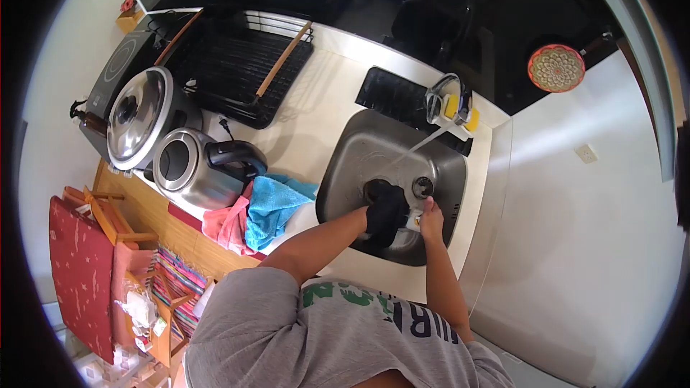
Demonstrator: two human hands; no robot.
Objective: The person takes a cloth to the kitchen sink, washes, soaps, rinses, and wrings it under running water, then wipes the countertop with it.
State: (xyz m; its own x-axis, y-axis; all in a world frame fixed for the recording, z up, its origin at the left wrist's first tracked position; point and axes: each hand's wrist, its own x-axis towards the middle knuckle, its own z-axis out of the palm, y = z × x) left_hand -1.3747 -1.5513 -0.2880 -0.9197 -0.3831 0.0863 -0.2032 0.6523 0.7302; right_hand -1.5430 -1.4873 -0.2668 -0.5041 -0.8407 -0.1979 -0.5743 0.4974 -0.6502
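Black cloth covers my left hand over the steel sink, and its fingers are hidden. Close beside it, my right hand is closed at the edge of a small pale object, partly covered by the cloth and too small to name. A stream of water runs from the faucet into the basin. The round drain shows just beyond my right hand.
Yellow sponges sit by the faucet. Left of the sink are a blue towel, a pink towel, a steel kettle, a lidded pot and a black dish rack. A white wall stands on the right.
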